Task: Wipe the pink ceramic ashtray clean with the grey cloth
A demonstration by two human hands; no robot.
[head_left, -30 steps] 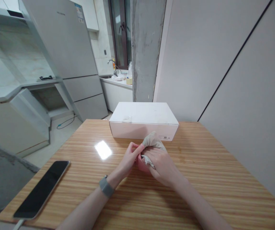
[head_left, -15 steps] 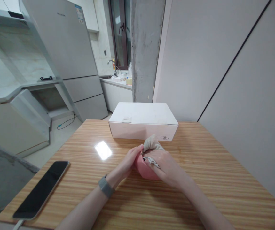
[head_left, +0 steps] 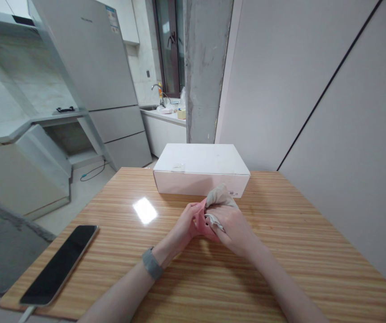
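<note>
A pink, rounded, hollow object like a small bowl or cup is tilted just above or on the table, its opening toward the right. My left hand is closed around its left side, thumb near the rim. In my right hand is a bunched light grey cloth, pressed against the opening of the pink object. Part of the cloth puffs out above the knuckles, and another fold shows below the fingers. Both hands hide much of the pink object, so its exact kind is unclear.
A white cardboard box stands just beyond my hands on the wood-grain table. At the left edge lies a black-screened phone with a white cable plugged in. A wall runs along the right; a fridge stands behind.
The pink object has turned and tilted in my left hand, showing more of its opening. My right hand has moved slightly right with the cloth.
</note>
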